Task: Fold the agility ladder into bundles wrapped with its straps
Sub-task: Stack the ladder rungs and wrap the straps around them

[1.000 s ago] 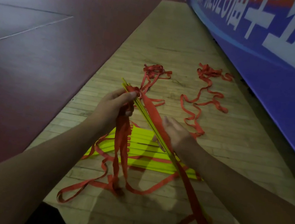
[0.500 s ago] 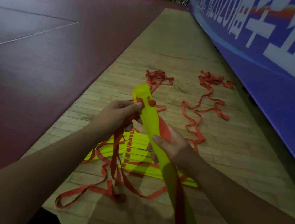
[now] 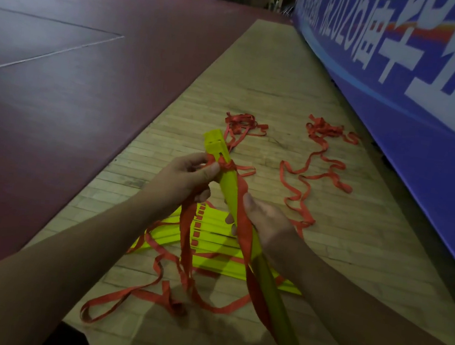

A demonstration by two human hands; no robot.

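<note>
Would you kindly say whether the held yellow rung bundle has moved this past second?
Yes: the rung bundle turned from edge-on to face-on, tip shifting right toward the strap heap.

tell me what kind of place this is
Most likely an indoor sports hall: dark red court flooring marked with a white line, a long blue banner along the side, and an agility ladder in hand.

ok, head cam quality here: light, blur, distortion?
Head view: dim overall; the near end of the rung bundle goes dark, and arm shadows fall on the wood floor. Same view: wide-angle bend curves the blue banner. No clear motion blur: left hand pinching the red strap and right hand round the bundle read sharp.
</note>
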